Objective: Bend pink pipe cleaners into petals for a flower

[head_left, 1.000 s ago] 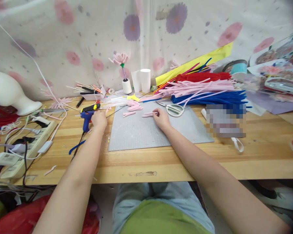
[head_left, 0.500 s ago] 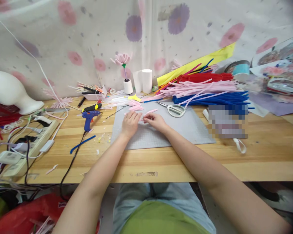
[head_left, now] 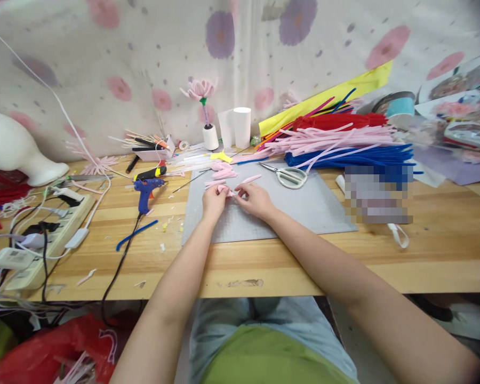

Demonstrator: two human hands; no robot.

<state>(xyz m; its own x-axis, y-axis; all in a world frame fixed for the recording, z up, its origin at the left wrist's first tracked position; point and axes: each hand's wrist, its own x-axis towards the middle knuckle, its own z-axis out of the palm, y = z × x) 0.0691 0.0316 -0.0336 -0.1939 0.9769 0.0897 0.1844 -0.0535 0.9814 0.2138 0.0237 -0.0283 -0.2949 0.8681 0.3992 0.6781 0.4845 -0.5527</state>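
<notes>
My left hand (head_left: 214,204) is closed on a small pink pipe cleaner piece (head_left: 224,189) above the grey mat (head_left: 264,226). Close beside it, my right hand (head_left: 256,201) has its thumb and index finger pinched at the piece's right end; what exactly lies between those fingertips is too small to make out. Pink pipe cleaner petals (head_left: 224,171) lie just beyond my left hand, and a single pink petal (head_left: 252,178) lies past my right fingers. Scissors (head_left: 290,177) with pale handles rest on the mat, to the right of the petals.
A blue glue gun (head_left: 146,193) with a black cord stands left of the mat. Bundles of pink (head_left: 332,140), red (head_left: 340,122) and blue pipe cleaners (head_left: 352,157) lie back right. A pink flower (head_left: 202,90) stands in a white holder (head_left: 210,138). A power strip (head_left: 74,218) sits far left.
My left hand has turned and drawn its fingers in, so the pink piece now shows at its fingertips. My right hand stays beside it, pinching. The camera view has shifted slightly.
</notes>
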